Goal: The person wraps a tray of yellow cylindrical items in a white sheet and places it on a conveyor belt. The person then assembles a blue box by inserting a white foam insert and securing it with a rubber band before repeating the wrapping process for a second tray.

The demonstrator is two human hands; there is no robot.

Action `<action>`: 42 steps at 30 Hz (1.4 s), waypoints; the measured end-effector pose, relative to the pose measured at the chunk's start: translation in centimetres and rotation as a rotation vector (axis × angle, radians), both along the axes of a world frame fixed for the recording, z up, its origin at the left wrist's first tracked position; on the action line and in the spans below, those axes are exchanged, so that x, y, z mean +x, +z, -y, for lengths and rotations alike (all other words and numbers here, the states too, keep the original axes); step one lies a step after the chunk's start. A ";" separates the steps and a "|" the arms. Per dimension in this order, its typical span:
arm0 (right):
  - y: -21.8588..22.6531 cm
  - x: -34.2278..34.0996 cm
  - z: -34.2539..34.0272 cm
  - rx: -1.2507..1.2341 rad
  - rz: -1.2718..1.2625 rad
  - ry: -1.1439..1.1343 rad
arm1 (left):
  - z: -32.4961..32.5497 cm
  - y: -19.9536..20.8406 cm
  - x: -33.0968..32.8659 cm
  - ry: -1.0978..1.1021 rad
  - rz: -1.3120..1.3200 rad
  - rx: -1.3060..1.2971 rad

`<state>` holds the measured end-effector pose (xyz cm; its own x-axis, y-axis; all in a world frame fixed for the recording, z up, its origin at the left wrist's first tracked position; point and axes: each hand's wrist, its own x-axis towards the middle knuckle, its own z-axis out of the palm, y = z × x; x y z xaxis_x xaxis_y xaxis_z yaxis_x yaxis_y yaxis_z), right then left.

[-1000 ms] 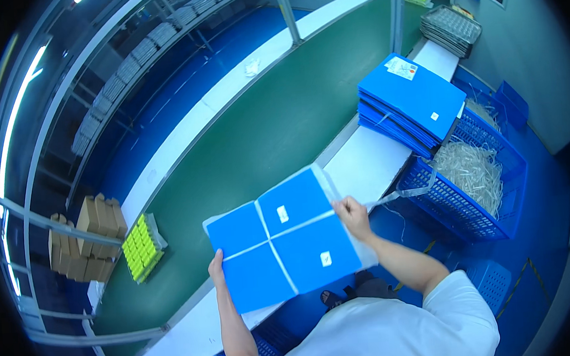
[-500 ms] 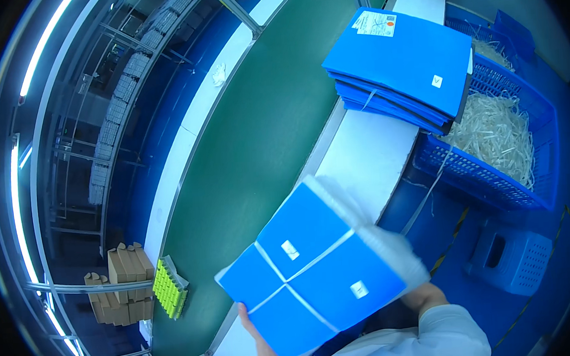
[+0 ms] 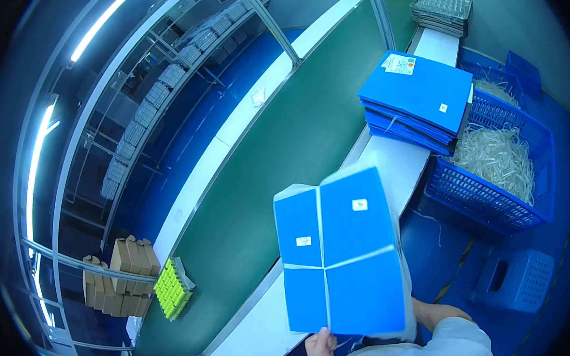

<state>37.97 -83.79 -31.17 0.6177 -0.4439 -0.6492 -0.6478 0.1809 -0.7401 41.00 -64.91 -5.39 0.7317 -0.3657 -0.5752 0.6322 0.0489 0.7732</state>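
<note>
A flat bundle of blue sheets, with white straps crossed over it and clear plastic wrap along its edges, is held up in front of me. Two small white labels show on its face. My left hand grips its near edge beside the strap, thumb on top. At the right edge, my right hand holds the bundle from the side, its fingers hidden behind it. Farther off, a strapped stack of blue sheets with a paper label rests on the white ledge.
A green conveyor belt runs alongside the ledge. To the right stand a blue crate of pale strips and a blue plastic stool. Yellow-green pieces and cardboard boxes sit at left, clear trays at the far end.
The bundle has turned from a slant to nearly square before me and shifted right in view. My left hand has moved right with its near edge. The whole view has shifted too.
</note>
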 end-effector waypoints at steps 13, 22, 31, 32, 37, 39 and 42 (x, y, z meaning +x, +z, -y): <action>18.9 -0.1 1.2 -0.695 0.363 0.811 | 6.9 -1.1 10.6 -0.305 0.659 0.137; 35.4 10.5 1.7 -0.763 0.544 1.399 | 2.9 -1.9 11.9 0.057 0.587 0.088; 30.6 14.1 -1.1 0.008 0.591 1.113 | 0.5 -3.2 6.9 0.054 0.198 -0.285; 30.9 14.4 -1.4 -0.009 0.585 1.162 | -0.2 -4.3 7.7 0.018 0.252 -0.186; 31.9 15.1 -0.3 -0.006 0.587 1.265 | 0.8 -1.6 9.7 -0.124 0.972 0.667; 30.8 15.7 0.3 -0.006 0.666 1.289 | 2.1 -2.3 9.4 0.013 1.072 0.850; 29.6 16.0 0.3 -0.011 0.789 1.342 | 3.8 -3.5 8.2 0.131 1.012 1.078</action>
<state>53.93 -84.12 -1.57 0.7224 0.6912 0.0193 0.2157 -0.1987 -0.9560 49.16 -68.71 -8.84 0.9704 -0.0060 0.2416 -0.1471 -0.8076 0.5711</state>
